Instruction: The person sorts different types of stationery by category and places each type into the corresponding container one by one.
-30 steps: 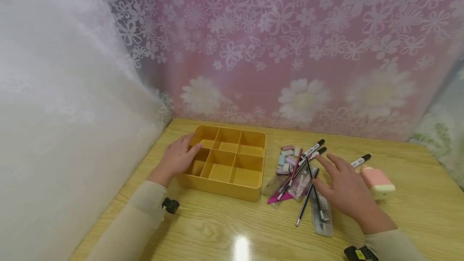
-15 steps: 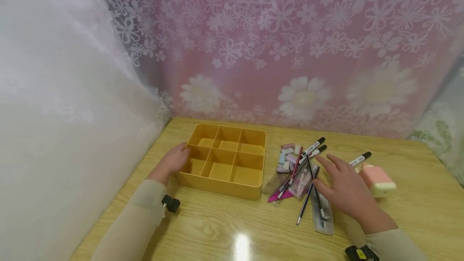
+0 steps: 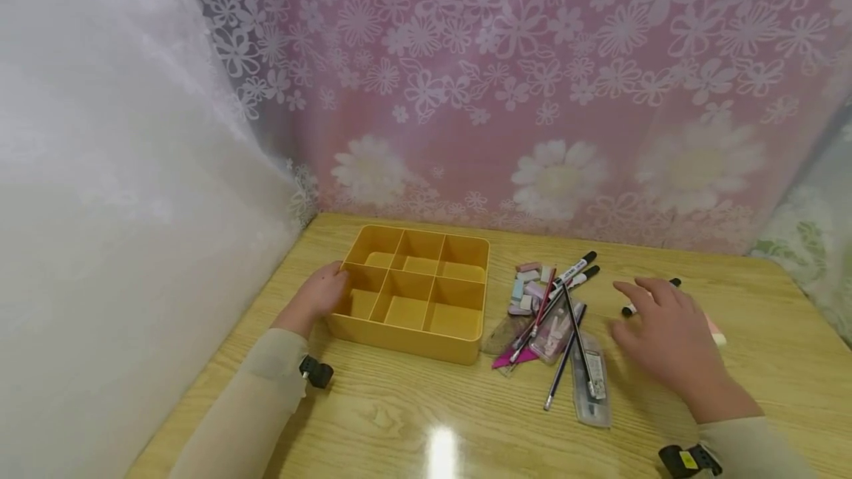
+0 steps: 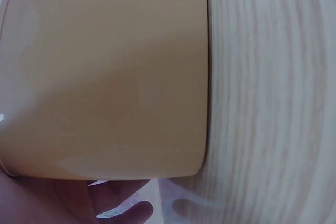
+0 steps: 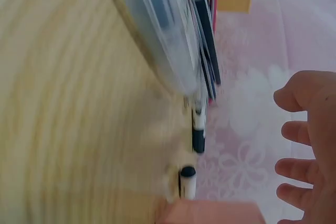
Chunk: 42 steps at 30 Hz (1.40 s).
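Note:
A yellow organizer box (image 3: 406, 338) with six-sided layout of dividers aside, its several compartments show bare floors. At its left wall is my left hand (image 3: 318, 293), gripping the rim, with fingers along the outside in the left wrist view beside the box wall (image 4: 115, 77). My right hand (image 3: 668, 338) hovers with spread, slightly bent fingers over a white marker (image 3: 629, 310) with black ends and a pink-and-cream boxy object (image 3: 716, 331), which it mostly covers in the head view. In the right wrist view, nothing lies between the fingers, and the pink object (image 5: 210, 212) shows below.
Between box and right hand lies a pile: erasers (image 3: 528, 287), pencils (image 3: 562, 372), two markers (image 3: 575, 272), a magenta piece (image 3: 515, 359) and a clear plastic case (image 3: 591, 390). A floral curtain (image 3: 559, 94) borders the table's back; a white sheet (image 3: 133, 168) hangs left.
My right hand has moved right, from beside the pencils to over the marker and pink object. My left hand has drawn back from the compartment to the box's left rim.

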Each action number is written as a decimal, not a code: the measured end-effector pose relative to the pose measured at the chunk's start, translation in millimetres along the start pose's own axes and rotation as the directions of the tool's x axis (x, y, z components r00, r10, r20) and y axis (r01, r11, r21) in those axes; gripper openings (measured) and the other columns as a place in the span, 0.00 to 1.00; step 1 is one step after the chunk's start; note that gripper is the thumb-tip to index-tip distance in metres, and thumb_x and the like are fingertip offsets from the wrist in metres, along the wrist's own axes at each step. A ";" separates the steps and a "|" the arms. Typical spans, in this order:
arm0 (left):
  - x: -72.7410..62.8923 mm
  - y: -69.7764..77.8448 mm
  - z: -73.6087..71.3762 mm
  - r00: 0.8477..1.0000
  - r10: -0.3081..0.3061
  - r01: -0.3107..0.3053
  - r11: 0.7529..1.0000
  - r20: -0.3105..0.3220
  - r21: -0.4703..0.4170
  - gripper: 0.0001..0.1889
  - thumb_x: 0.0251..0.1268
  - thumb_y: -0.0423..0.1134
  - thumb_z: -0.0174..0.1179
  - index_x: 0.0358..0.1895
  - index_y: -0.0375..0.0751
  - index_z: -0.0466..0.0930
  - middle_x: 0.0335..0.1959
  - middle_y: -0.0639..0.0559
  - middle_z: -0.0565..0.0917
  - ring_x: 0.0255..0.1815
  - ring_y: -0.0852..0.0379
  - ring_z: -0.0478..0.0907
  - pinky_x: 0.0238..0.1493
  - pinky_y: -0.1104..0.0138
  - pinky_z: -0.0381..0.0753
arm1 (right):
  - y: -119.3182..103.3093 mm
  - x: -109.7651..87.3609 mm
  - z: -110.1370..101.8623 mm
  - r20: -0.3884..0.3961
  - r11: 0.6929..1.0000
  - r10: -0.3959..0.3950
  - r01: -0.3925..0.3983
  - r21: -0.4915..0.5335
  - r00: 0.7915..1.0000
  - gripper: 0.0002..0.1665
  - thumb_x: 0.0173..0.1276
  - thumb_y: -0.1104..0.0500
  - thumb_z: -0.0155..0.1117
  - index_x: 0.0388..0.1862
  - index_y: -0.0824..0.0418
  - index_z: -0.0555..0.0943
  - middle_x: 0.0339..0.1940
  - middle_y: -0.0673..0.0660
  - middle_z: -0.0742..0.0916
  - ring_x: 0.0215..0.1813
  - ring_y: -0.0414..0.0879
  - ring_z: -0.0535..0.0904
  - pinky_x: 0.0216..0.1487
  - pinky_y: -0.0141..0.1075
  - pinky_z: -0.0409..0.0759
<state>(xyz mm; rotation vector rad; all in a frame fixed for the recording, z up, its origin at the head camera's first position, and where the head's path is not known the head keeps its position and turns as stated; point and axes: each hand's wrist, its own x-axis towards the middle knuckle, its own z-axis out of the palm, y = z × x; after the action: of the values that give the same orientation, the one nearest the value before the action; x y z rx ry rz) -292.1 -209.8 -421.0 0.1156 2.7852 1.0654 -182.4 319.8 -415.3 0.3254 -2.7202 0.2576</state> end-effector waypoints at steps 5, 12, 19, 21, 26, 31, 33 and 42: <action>0.0 1.4 0.7 1.000 -0.010 0.010 1.000 -0.016 -0.019 0.26 0.82 0.45 0.33 0.70 0.34 0.69 0.67 0.36 0.74 0.65 0.39 0.71 0.69 0.45 0.65 | 20.1 0.1 -6.0 0.090 0.994 0.109 -0.109 -0.014 0.990 0.37 0.67 0.50 0.67 0.70 0.65 0.71 0.68 0.78 0.68 0.65 0.78 0.61 0.58 0.74 0.59; 1.6 1.7 2.5 0.999 -0.017 0.016 0.999 -0.029 -0.044 0.26 0.81 0.46 0.33 0.68 0.35 0.71 0.65 0.38 0.75 0.63 0.40 0.71 0.68 0.45 0.66 | 46.1 -7.2 -6.1 0.154 0.990 0.144 -0.144 -0.013 0.977 0.36 0.72 0.46 0.62 0.69 0.68 0.70 0.66 0.80 0.68 0.66 0.77 0.60 0.61 0.72 0.57; 3.1 0.9 4.7 0.999 -0.015 0.013 0.999 -0.037 -0.044 0.26 0.81 0.46 0.33 0.65 0.36 0.73 0.61 0.38 0.77 0.60 0.42 0.72 0.67 0.46 0.68 | 62.5 -16.3 -6.2 0.271 0.977 0.172 -0.200 0.079 0.947 0.40 0.76 0.43 0.54 0.75 0.69 0.63 0.70 0.81 0.62 0.67 0.79 0.57 0.58 0.74 0.59; 3.4 0.9 5.3 0.999 -0.019 0.017 0.999 -0.037 -0.044 0.26 0.81 0.46 0.33 0.66 0.36 0.73 0.62 0.39 0.77 0.60 0.42 0.72 0.67 0.46 0.68 | 64.9 -17.6 -8.6 0.308 0.973 0.175 -0.213 0.094 0.935 0.45 0.76 0.40 0.55 0.77 0.69 0.60 0.71 0.83 0.59 0.66 0.82 0.57 0.55 0.76 0.60; 4.2 2.6 6.1 0.999 -0.016 0.014 0.999 -0.047 -0.041 0.25 0.81 0.46 0.33 0.64 0.37 0.74 0.61 0.39 0.77 0.59 0.42 0.73 0.66 0.46 0.68 | 70.0 -19.7 -15.0 0.386 0.970 0.162 -0.219 0.106 0.908 0.52 0.75 0.36 0.56 0.81 0.69 0.52 0.72 0.87 0.52 0.64 0.86 0.57 0.51 0.77 0.66; 4.2 2.7 5.5 0.999 -0.015 0.013 0.999 -0.052 -0.035 0.25 0.81 0.46 0.33 0.64 0.37 0.74 0.61 0.39 0.77 0.60 0.42 0.72 0.67 0.46 0.68 | 77.5 -20.8 -17.3 0.424 0.970 0.103 -0.185 0.157 0.900 0.56 0.70 0.48 0.68 0.82 0.68 0.46 0.72 0.88 0.49 0.64 0.87 0.55 0.47 0.76 0.69; 3.0 1.6 4.7 0.998 -0.019 0.017 0.999 -0.057 -0.032 0.25 0.81 0.46 0.33 0.64 0.37 0.75 0.61 0.39 0.77 0.60 0.42 0.72 0.67 0.46 0.68 | 79.4 -19.9 -17.0 0.417 0.971 0.070 -0.158 0.181 0.906 0.60 0.64 0.53 0.73 0.83 0.67 0.46 0.72 0.88 0.51 0.65 0.87 0.55 0.46 0.75 0.70; 0.1 -2.4 2.9 0.997 -0.006 0.005 1.000 -0.074 -0.019 0.25 0.80 0.45 0.34 0.62 0.36 0.76 0.60 0.39 0.78 0.60 0.42 0.72 0.67 0.47 0.68 | 85.6 -13.4 -16.3 0.443 0.982 0.027 -0.107 0.157 0.896 0.62 0.56 0.54 0.79 0.79 0.72 0.53 0.66 0.85 0.60 0.61 0.81 0.60 0.45 0.70 0.75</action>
<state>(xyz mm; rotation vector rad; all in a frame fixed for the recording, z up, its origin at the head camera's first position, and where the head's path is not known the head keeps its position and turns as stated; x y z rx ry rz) -291.7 -209.6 -424.7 0.0672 2.8379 1.1171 -186.9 407.8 -417.2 0.3779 -3.1682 0.5039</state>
